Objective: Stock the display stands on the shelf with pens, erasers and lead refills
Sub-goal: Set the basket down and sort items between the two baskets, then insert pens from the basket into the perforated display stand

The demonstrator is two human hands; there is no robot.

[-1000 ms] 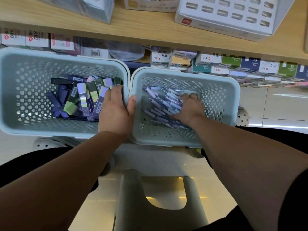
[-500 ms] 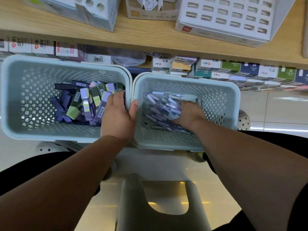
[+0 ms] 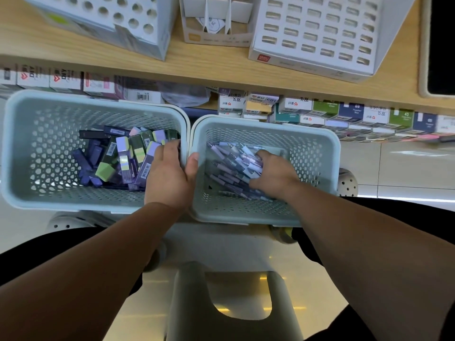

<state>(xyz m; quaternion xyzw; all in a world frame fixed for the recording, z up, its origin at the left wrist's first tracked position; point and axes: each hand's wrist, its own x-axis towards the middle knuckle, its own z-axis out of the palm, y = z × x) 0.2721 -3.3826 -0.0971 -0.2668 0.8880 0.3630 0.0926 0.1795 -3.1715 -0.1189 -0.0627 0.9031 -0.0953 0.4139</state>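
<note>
Over the last second the right hand [image 3: 273, 173] has dug further into the heap of lilac-and-white plastic pens [image 3: 231, 158], and its fingers now curl round a bunch. A first handful looks ready to lift (none has left yet). The left hand [image 3: 170, 175] stays clamped over the touching rims of two pale blue perforated plastic baskets. The left basket [image 3: 14, 148] holds purple and green boxed erasers and lead refills [image 3: 123, 156], the right basket [image 3: 270, 124] the pens; both heaps are too jumbled to count. On the wooden shelf [image 3: 221, 67] are three white cardboard display stands: round-holed stand [image 3: 98, 18], narrow middle stand [image 3: 216, 40], slotted stand [image 3: 317, 55].
</note>
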